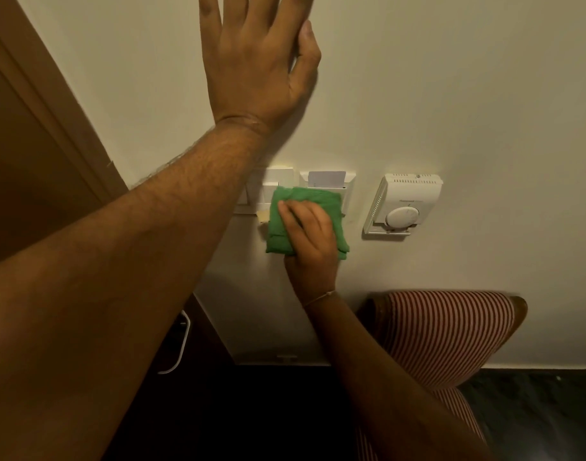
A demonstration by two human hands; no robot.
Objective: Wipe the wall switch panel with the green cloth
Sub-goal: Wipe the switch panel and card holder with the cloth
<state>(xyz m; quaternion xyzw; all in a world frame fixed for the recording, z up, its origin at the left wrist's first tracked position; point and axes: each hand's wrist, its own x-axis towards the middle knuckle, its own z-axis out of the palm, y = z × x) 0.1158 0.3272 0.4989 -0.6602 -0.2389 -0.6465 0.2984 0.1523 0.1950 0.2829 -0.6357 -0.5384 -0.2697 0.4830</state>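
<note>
The white wall switch panel point(268, 186) is mounted mid-wall, partly hidden by my left forearm and by the cloth. A folded green cloth point(286, 207) lies flat against the panel's right part and the wall below it. My right hand point(309, 237) presses the cloth against the wall, fingers spread over it. My left hand point(256, 58) rests flat on the wall well above the panel, fingers apart, holding nothing.
A key-card holder point(331, 183) with a card sits right of the switches, its lower left covered by the cloth. A white thermostat point(404, 204) is further right. A brown door frame point(52, 128) is at left, a red-striped chair back point(451, 327) below right.
</note>
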